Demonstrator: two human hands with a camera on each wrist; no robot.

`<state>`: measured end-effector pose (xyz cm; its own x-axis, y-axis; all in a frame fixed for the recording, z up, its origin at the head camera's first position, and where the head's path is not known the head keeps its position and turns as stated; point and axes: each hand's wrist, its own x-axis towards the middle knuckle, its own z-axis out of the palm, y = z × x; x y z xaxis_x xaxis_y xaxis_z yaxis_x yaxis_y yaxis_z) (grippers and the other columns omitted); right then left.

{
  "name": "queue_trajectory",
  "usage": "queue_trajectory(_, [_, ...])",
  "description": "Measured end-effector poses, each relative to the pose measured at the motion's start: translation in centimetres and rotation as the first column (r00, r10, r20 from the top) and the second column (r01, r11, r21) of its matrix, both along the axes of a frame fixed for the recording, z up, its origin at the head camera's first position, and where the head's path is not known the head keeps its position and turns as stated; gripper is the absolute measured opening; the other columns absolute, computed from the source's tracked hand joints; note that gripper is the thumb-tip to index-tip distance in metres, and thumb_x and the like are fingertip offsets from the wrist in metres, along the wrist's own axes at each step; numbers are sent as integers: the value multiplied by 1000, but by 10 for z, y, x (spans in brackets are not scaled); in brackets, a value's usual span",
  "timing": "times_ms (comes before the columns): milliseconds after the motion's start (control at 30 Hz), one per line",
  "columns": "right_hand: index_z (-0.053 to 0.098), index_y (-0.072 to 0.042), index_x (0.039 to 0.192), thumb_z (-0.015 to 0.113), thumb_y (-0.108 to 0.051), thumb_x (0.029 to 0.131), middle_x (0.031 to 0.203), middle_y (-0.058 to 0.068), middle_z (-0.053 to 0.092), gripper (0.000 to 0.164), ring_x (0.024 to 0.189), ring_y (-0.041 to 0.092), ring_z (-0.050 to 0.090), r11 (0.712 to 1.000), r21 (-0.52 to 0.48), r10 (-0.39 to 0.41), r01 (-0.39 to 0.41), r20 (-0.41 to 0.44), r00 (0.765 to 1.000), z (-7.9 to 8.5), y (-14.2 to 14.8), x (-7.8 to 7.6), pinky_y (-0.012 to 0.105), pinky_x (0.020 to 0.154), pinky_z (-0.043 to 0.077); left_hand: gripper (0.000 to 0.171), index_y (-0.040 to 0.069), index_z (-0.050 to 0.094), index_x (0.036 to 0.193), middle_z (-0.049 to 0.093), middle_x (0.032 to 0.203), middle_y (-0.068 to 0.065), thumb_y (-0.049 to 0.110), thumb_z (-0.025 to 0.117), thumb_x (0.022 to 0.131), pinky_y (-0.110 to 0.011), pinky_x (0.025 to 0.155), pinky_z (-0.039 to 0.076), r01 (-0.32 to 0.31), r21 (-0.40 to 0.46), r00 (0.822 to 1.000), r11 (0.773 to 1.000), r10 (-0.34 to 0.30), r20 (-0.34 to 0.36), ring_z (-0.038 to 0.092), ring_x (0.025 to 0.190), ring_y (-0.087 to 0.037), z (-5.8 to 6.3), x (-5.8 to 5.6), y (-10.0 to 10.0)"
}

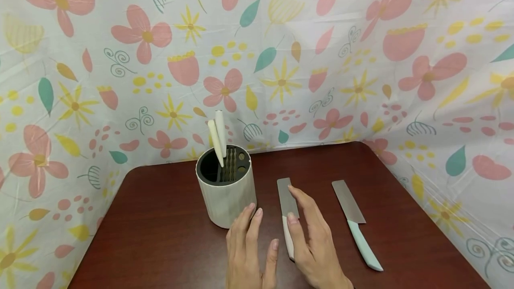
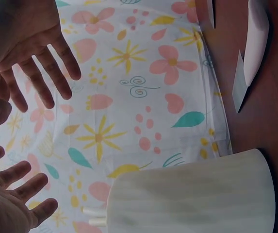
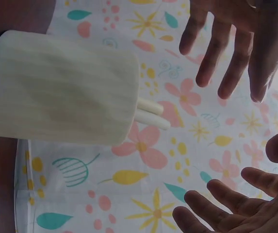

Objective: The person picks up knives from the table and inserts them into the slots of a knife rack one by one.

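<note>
My left hand is in front of a white ribbed knife block, its fingers extended and holding nothing. To its right, my right hand is over a cleaver-style knife with a white handle, fingers spread and slightly bent, also holding nothing. Part of that knife's handle is hidden by the hand. Two pale handles stick up from the block's black slotted top. In the left wrist view the left hand and right hand are apart, palms partly visible.
A second square-ended knife with a mint-green handle lies farther right on the dark red-brown table. Behind the table hangs a floral cloth. The table's right edge slopes away past the green-handled knife.
</note>
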<state>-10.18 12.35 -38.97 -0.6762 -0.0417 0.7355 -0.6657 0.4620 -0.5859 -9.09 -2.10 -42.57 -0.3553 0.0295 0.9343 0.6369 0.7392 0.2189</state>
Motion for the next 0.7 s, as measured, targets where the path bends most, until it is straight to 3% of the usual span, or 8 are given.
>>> queue_trajectory(133, [47, -18, 151, 54, 2, 98, 148, 1, 55, 57, 137, 13, 53, 1000, 0, -27, 27, 40, 999, 0, -2, -2, 10, 111, 36, 50, -3, 58, 136, 59, 136, -24, 36, 47, 106, -41, 102, 37, -2, 7, 1000, 1000, 2, 5, 57, 122, -33, 1, 0, -1])
queue_trajectory(300, [44, -25, 152, 56, -8, 101, 149, -4, 53, 55, 135, 14, 53, 995, 51, -91, 84, 153, 984, -2, -1, -2, 14, 106, 41, 49, -3, 59, 135, 60, 136, -23, 36, 48, 106, -40, 102, 38, 0, 13, 1000, 1000, 0, 4, 57, 122, -33, 1, 2, -1])
queue_trajectory(500, [44, -29, 151, 57, -22, 104, 144, -6, 57, 48, 127, 15, 58, 976, 150, -195, 159, 267, 944, -8, -3, -7, 38, 92, 54, 47, -1, 60, 134, 62, 134, -21, 35, 47, 107, -38, 106, 38, 1, 2, 1000, 1000, -1, 1, 58, 122, -31, 1, 3, 3])
queue_trajectory(700, [52, -23, 145, 61, -25, 102, 138, -2, 61, 44, 121, 20, 62, 957, 193, -271, 216, 336, 902, -16, -4, -16, 44, 87, 55, 43, -1, 63, 129, 65, 128, -21, 32, 47, 107, -41, 103, 41, 39, -36, 997, 999, -41, -67, 61, 118, -33, 1, 2, 7])
